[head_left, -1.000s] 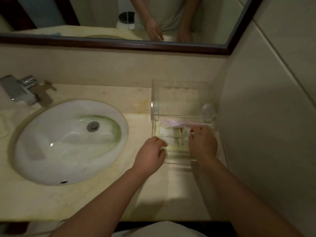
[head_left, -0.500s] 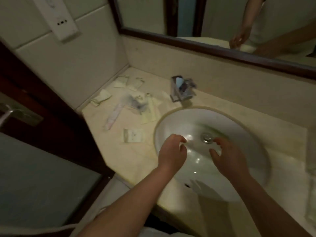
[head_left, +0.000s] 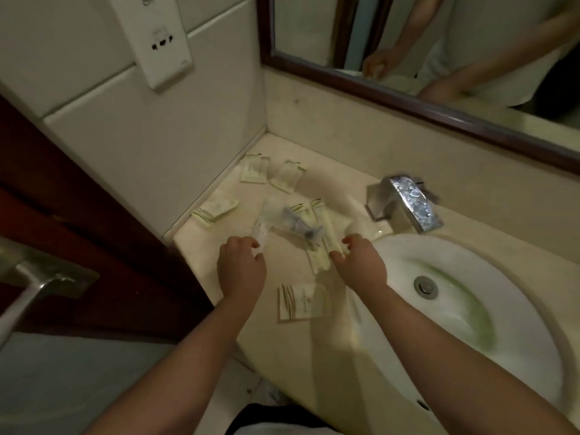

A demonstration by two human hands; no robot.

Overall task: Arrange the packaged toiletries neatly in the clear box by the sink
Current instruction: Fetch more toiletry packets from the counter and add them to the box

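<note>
Right hand (head_left: 361, 265): thumb and fingers curled, near end of the long sachet (head_left: 324, 229) pinched between them. Left hand (head_left: 241, 268): fingers curled at the near end of the clear wrapper (head_left: 282, 221); an actual grip cannot be confirmed. Wrapper and long sachet are laid overlapping, and something grey is seen inside the wrapper. A flat sachet (head_left: 301, 301) is laid between the wrists. A wall sachet (head_left: 215, 208) and two corner sachets (head_left: 255, 172) are spread further back. Everything is laid on the counter (head_left: 282, 346), left of the basin (head_left: 470, 268) and tap (head_left: 405, 205).
</note>
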